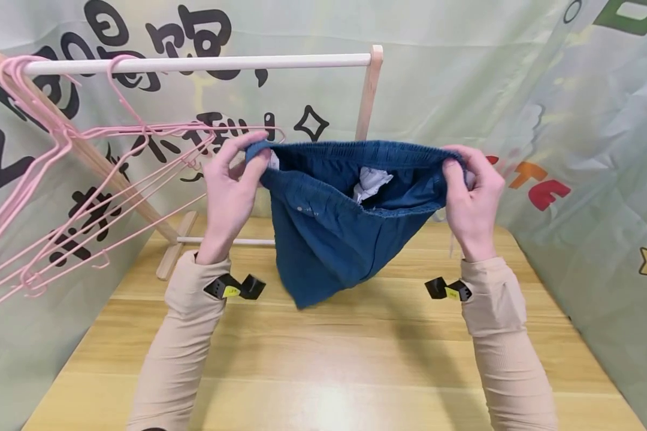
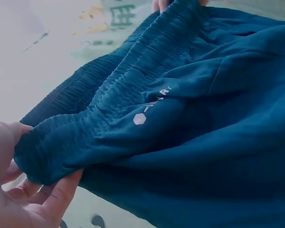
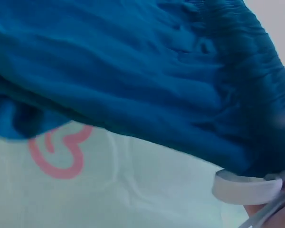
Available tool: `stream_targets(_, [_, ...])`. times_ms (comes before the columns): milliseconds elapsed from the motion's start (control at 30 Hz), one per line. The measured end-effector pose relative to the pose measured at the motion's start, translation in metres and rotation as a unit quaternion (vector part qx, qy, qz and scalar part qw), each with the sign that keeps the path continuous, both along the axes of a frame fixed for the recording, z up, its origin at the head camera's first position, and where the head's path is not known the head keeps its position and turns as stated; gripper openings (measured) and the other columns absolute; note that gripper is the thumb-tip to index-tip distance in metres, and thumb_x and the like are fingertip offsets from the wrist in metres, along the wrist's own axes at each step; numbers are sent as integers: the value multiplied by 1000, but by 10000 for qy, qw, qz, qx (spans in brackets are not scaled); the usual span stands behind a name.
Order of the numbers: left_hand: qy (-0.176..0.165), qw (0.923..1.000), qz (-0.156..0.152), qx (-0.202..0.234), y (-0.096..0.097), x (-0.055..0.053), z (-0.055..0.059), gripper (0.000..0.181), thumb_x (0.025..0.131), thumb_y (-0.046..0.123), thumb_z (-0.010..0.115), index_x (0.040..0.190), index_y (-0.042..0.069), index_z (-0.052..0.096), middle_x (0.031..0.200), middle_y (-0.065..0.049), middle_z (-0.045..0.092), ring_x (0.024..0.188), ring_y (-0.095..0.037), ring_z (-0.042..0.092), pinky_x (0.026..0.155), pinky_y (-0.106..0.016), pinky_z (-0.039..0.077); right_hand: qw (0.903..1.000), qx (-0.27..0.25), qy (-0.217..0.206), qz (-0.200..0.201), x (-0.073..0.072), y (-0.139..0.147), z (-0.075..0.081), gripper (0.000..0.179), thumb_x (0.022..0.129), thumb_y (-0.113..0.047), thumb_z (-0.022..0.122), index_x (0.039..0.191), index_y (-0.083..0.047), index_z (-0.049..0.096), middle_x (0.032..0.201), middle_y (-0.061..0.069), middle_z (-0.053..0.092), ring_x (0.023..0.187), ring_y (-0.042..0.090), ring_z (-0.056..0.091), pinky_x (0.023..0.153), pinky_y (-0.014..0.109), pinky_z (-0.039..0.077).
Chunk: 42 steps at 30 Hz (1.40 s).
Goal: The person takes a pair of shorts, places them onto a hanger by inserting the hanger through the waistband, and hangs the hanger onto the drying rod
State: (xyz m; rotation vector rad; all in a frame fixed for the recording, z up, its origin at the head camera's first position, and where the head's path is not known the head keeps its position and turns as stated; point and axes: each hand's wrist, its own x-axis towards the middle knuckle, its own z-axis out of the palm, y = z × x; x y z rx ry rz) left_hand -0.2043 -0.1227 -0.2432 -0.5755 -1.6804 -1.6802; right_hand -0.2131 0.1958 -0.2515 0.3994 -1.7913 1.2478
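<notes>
A pair of blue shorts (image 1: 323,239) hangs in the air between both hands, its elastic waistband spread wide. My left hand (image 1: 232,185) pinches one end of the waistband; in the left wrist view its fingers (image 2: 61,194) lie under the cloth beside a small white print. At the opposite end, my right hand (image 1: 473,197) grips the waistband between thumb and fingers. A white crumpled label (image 1: 371,181) shows inside the opening. Near the right hand, the right wrist view has a white band-like strip (image 3: 247,187), whose kind I cannot tell.
On the left stands a rack with a white rail (image 1: 205,64) and wooden posts (image 1: 369,93). Several pink hangers (image 1: 135,134) hang from its left part and reach toward the left hand. Below lies a wooden table (image 1: 323,359), with a printed curtain (image 1: 463,78) behind.
</notes>
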Motion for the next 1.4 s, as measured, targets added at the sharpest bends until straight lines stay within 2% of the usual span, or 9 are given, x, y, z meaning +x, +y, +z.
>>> stream_targets(100, [-79,9999,-96,25,4,-1,6,25,96,0,60,120,-5,68,119,-11,67,87,-10,63,68,-17,48,9999,93,-69,107,5,5,1,23,95,-1,54,107,2,73,66,-19,51,43,2,25,48,22,17])
stream_targets(200, [-668,9976,-168,-85,4,-1,-4,27,96,-1,57,120,-6,68,122,-13,67,83,-5,62,66,-15,47,9955,667,-591,332,9,13,-14,23,92,4,54,104,1,73,58,-11,44,42,-3,28,45,19,20])
stream_targets(267, [-1200,9921,-194,-308,1,-4,-19,27,96,0,57,120,-5,68,124,-14,67,80,-1,62,66,-14,49,9852,1119,-1177,544,11,18,-31,21,91,5,55,103,3,72,67,-2,56,50,-13,40,48,12,30])
stream_targets(400, [-2126,9737,-388,-726,-5,-8,-57,27,97,4,58,120,-3,69,127,-17,67,74,2,60,65,-14,47,9507,1834,-2406,685,11,23,-71,18,89,3,53,99,2,69,91,15,68,68,-8,58,64,14,46])
stream_targets(633, [-2741,9529,-440,-1221,-8,-7,-110,24,99,8,59,119,0,71,128,-17,68,106,-7,59,78,-13,47,9139,2146,-3352,801,10,26,-123,17,87,-1,50,94,1,66,88,16,66,61,2,53,64,21,44])
stream_targets(833, [-2791,9509,-503,-1237,-2,-6,-118,25,100,9,60,122,0,68,131,-19,66,121,-21,60,87,-12,46,8755,2602,-3850,1329,11,23,-138,12,87,-3,54,96,-1,61,93,15,65,80,18,61,69,29,50])
stream_targets(1000, [-2751,9476,-792,-1418,12,-8,-110,27,101,9,59,124,-3,62,128,-23,66,121,-30,63,95,-20,48,8550,3293,-3427,2077,8,-1,-142,35,85,-4,63,119,2,57,116,20,64,105,35,61,90,50,51])
stream_targets(1167, [-2688,9379,-961,-1971,31,-9,-106,27,100,13,60,123,-1,62,125,-22,68,120,-33,66,102,-41,49,8612,3419,-2878,2419,8,-41,-136,58,87,-17,74,139,-6,51,120,14,66,105,29,64,92,48,52])
stream_targets(1400, [-2293,9222,-741,-3023,29,-2,-106,24,97,10,63,120,7,67,122,-13,71,109,-29,68,94,-43,52,9147,2929,-2270,1612,-7,-56,-113,30,91,-1,58,119,-5,69,102,16,75,85,26,68,77,36,52])
